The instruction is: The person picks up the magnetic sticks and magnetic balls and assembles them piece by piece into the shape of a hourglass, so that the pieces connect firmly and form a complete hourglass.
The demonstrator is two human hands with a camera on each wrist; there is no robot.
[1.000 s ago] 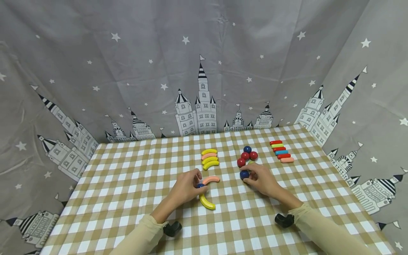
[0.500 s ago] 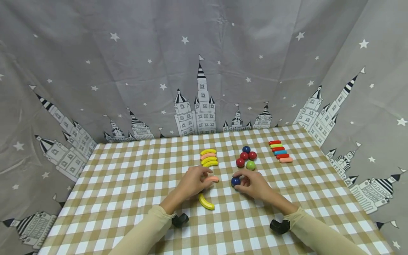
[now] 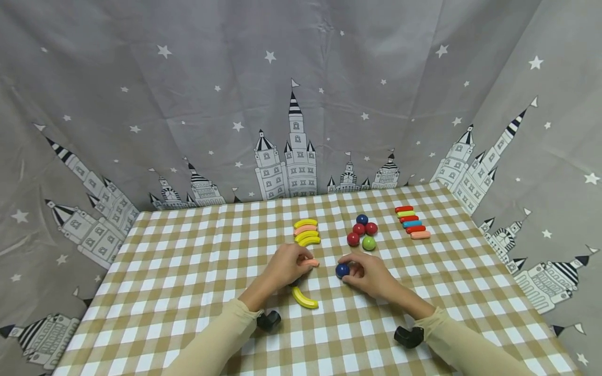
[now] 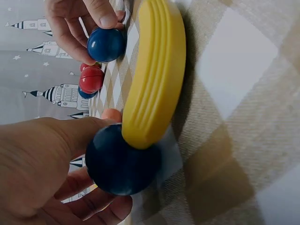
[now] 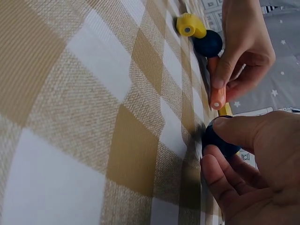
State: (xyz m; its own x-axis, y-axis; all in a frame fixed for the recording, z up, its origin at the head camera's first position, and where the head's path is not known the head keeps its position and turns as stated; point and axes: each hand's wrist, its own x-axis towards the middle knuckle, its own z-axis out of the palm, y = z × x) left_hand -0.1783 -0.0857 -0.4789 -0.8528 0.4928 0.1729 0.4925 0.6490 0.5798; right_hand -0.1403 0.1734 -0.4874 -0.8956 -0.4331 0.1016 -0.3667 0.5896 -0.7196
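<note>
My left hand [image 3: 284, 266] pinches a curved orange rod [image 3: 311, 262] close over the tablecloth; in the right wrist view, the rod's free end shows a small pale disc. Its other end meets a dark blue ball [image 4: 119, 161], largely hidden by the hand in the head view. From that ball a curved yellow rod [image 3: 304, 298] with grooved sides runs toward the front. My right hand [image 3: 371, 274] holds a second blue ball [image 3: 342, 270] between thumb and fingers, a short gap right of the orange rod's free end.
Behind my left hand lies a stack of curved yellow and orange rods [image 3: 307, 236]. A cluster of red balls [image 3: 359, 229], a blue ball [image 3: 362, 220] and a green ball [image 3: 369, 243] sits behind my right hand. Several short straight rods [image 3: 413, 223] line up farther right on the checked tablecloth [image 3: 188, 277].
My right hand has carried its blue ball left and frontward, away from the cluster, uncovering the green ball. My left hand has shifted right from the other blue ball onto the orange rod.
</note>
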